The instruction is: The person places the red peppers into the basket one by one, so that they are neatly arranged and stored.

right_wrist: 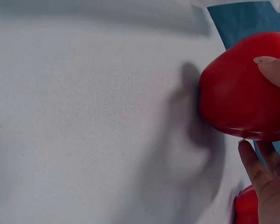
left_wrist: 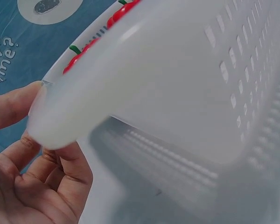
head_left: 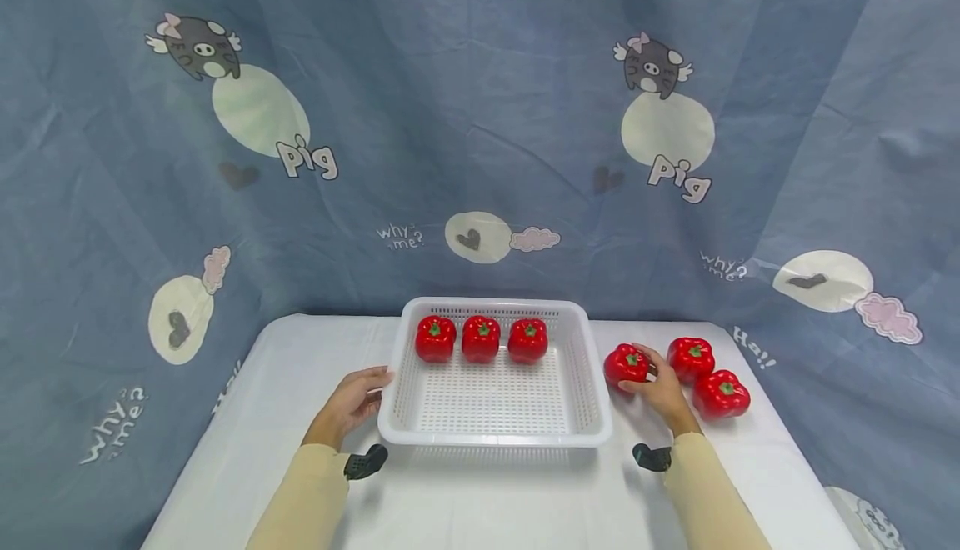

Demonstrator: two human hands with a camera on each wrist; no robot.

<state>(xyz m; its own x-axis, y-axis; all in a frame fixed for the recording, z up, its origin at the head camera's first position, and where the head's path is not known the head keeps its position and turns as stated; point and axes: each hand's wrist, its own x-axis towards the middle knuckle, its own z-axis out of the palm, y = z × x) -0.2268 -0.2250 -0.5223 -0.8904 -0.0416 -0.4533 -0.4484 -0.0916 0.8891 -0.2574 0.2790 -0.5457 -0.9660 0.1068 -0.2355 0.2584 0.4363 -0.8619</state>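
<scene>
A white plastic basket (head_left: 491, 437) with perforated walls sits mid-table, and three red bell peppers (head_left: 481, 339) stand in a row along its far side. My left hand (head_left: 358, 396) holds the basket's left rim; the left wrist view has the thumb (left_wrist: 14, 108) on the rim and the other fingers curled beneath it. To the right of the basket, my right hand (head_left: 660, 387) grips another red bell pepper (head_left: 624, 365). In the right wrist view, the thumb lies against this pepper (right_wrist: 242, 88) with fingers around its other side. Whether it touches the table is hard to tell.
Two more red bell peppers (head_left: 691, 358) lie close together right of my right hand, near the table's right edge. The white-covered table (head_left: 517, 500) backs onto a blue printed curtain (head_left: 465, 133), which also hangs at both sides.
</scene>
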